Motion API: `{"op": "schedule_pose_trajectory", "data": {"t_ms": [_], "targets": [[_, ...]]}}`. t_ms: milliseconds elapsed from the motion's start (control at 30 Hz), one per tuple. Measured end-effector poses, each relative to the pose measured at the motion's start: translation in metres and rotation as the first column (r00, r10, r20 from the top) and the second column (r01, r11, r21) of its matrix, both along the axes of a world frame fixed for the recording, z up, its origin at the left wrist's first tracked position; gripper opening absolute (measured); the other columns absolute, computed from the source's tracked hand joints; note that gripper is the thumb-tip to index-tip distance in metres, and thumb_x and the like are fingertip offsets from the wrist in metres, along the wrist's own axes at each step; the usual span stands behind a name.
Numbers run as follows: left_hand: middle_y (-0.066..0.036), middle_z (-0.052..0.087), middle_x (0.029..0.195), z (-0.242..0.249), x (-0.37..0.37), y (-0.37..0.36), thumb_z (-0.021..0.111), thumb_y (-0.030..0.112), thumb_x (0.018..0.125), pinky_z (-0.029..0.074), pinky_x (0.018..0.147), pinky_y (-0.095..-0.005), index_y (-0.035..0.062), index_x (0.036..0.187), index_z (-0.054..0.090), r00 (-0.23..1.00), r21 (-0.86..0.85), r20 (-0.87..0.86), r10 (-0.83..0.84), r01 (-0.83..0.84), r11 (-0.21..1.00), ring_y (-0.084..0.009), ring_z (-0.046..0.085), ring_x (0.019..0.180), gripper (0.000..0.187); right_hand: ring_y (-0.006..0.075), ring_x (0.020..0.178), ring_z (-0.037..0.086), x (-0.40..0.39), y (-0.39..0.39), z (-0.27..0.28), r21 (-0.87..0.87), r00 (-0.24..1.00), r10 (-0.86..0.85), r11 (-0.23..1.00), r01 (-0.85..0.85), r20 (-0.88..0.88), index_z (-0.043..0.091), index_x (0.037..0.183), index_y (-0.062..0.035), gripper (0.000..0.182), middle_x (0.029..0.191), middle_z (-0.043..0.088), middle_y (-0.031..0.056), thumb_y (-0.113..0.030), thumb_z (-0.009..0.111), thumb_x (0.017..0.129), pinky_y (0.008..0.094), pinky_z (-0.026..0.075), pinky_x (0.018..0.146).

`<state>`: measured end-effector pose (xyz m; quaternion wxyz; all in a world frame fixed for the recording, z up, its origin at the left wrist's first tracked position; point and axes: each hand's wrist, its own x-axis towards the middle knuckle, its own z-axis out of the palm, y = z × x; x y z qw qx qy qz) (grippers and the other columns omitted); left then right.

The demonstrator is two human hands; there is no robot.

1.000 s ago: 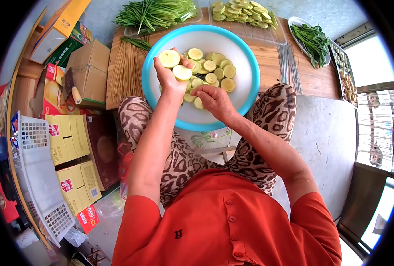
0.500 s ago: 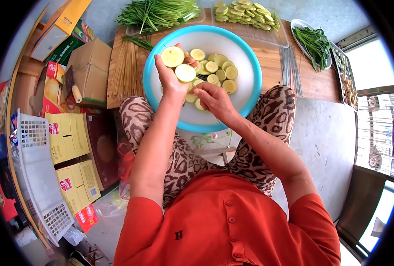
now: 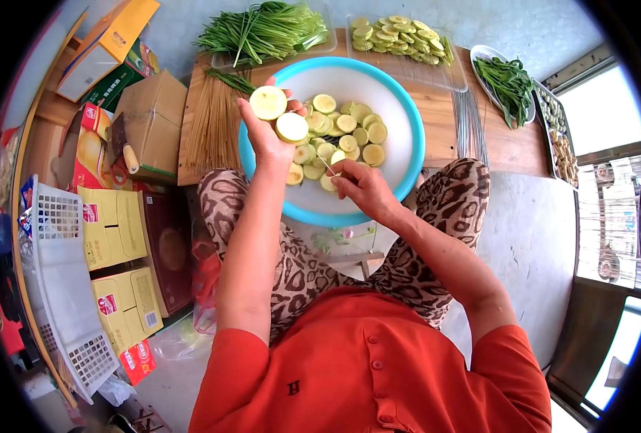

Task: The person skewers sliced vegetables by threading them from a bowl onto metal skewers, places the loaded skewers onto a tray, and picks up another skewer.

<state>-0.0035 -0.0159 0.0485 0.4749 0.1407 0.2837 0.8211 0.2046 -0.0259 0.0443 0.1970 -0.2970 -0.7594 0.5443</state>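
Two round pale-green zucchini slices (image 3: 291, 127) rest side by side in my left hand (image 3: 266, 137), which is curled around them over the left side of the basin. Between the fingers of my right hand (image 3: 364, 189) is a thin skewer (image 3: 325, 163), its tip pointing up and left, apart from the slices in my left hand. Below both hands sits a white basin with a blue rim (image 3: 412, 108). Many loose zucchini slices (image 3: 373, 154) lie inside it; some are hidden behind my hands.
Behind the basin stand a tray of green chives (image 3: 263, 32) and a tray of zucchini slices (image 3: 400, 36). Bamboo skewers (image 3: 208, 130) lie left, metal skewers (image 3: 471, 126) right. A plate of leafy greens (image 3: 504, 86) is farther right. Cardboard boxes (image 3: 151, 123) and a knife (image 3: 122, 144) are at left.
My right hand has drawn away from my left, to the right and down, and the skewer in it now shows. The slices in my left hand have shifted slightly left. The view has tilted a little.
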Motion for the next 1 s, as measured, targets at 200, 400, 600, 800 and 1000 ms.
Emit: {"op": "schedule_pose_trajectory", "data": {"t_ms": [200, 400, 600, 800, 1000], "targets": [[-0.010, 0.053, 0.101, -0.002, 0.010, 0.001, 0.029, 0.061, 0.093, 0.050, 0.068, -0.0397, 0.0072, 0.133, 0.040, 0.994, -0.033, -0.100, 0.052, -0.056, 0.998, -0.0214, 0.055, 0.074, 0.068, 0.0086, 0.059, 0.052, 0.009, 0.010, -0.008, -0.057, 0.998, -0.025, 0.998, 0.022, -0.066, 0.061, 0.100, -0.0022, 0.014, 0.062, 0.056, 0.0017, -0.011, 0.055, 0.092, 0.0238, 0.042, 0.055], [-0.007, 0.052, 0.098, -0.009, 0.008, 0.000, 0.031, 0.065, 0.091, 0.048, 0.068, -0.0374, 0.0088, 0.126, 0.046, 0.991, -0.158, -0.107, 0.086, -0.102, 0.982, -0.0186, 0.053, 0.076, 0.067, 0.0048, 0.053, 0.035, 0.016, 0.017, 0.008, -0.679, 0.989, 0.010, 0.726, -0.111, -0.150, 0.064, 0.107, -0.0067, 0.022, 0.063, 0.046, -0.0048, -0.018, 0.048, 0.097, 0.0181, 0.027, 0.050], [-0.003, 0.054, 0.095, -0.009, 0.010, 0.002, 0.045, 0.043, 0.096, 0.046, 0.076, -0.0319, 0.0064, 0.119, 0.054, 0.980, -0.214, -0.069, 0.184, -0.195, 0.957, -0.0151, 0.052, 0.081, 0.044, 0.0053, 0.052, 0.030, 0.019, 0.019, -0.003, -0.778, 0.969, 0.004, 0.596, -0.200, -0.246, 0.062, 0.109, -0.0048, 0.024, 0.061, 0.041, -0.0042, -0.019, 0.047, 0.097, 0.0195, 0.024, 0.049], [-0.005, 0.060, 0.104, -0.011, 0.008, -0.001, 0.058, 0.022, 0.092, 0.052, 0.080, -0.0325, 0.0066, 0.107, 0.057, 0.967, -0.199, -0.069, 0.245, -0.254, 0.946, -0.0166, 0.059, 0.092, 0.021, 0.0064, 0.051, 0.031, 0.021, 0.020, -0.005, -0.843, 0.941, -0.063, 0.467, -0.266, -0.332, 0.061, 0.106, -0.0038, 0.022, 0.060, 0.041, -0.0046, -0.020, 0.050, 0.097, 0.0196, 0.025, 0.049], [-0.005, 0.061, 0.100, -0.014, 0.008, 0.000, 0.058, 0.022, 0.092, 0.054, 0.076, -0.0341, 0.0070, 0.107, 0.056, 0.962, -0.211, -0.082, 0.259, -0.270, 0.939, -0.0169, 0.060, 0.086, 0.021, 0.0062, 0.052, 0.032, 0.022, 0.020, -0.008, -0.849, 0.947, -0.068, 0.467, -0.247, -0.313, 0.062, 0.106, -0.0048, 0.021, 0.059, 0.042, -0.0046, -0.020, 0.051, 0.096, 0.0195, 0.026, 0.049]]}}
